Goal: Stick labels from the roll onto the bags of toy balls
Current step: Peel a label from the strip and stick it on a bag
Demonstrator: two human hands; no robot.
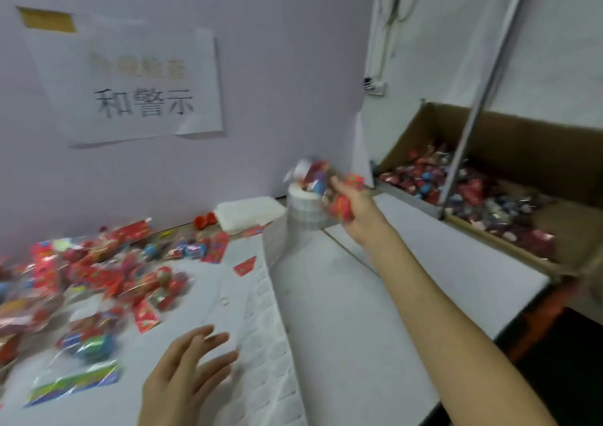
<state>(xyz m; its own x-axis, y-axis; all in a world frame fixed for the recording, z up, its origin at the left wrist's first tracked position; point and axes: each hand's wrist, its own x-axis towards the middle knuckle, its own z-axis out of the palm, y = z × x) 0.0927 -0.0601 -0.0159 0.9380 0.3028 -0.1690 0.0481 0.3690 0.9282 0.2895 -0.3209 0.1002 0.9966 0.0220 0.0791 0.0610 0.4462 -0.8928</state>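
A pale lilac wall [277, 66] rises along the far edge of the white bench [359, 295]. On its left part hangs a paper sign [130, 89] with printed characters, with a brown strip [45, 20] just above its upper left corner. Further right a white wall [554, 50] carries a power socket [375, 86], and a slanted metal pole [483, 92] crosses in front of it. An open cardboard box [522, 138] stands right of the bench.

We see soft, even, fairly bright light with faint shadows; motion blur smears the bags [98, 282], and wide-angle distortion bends the pole [483, 86].
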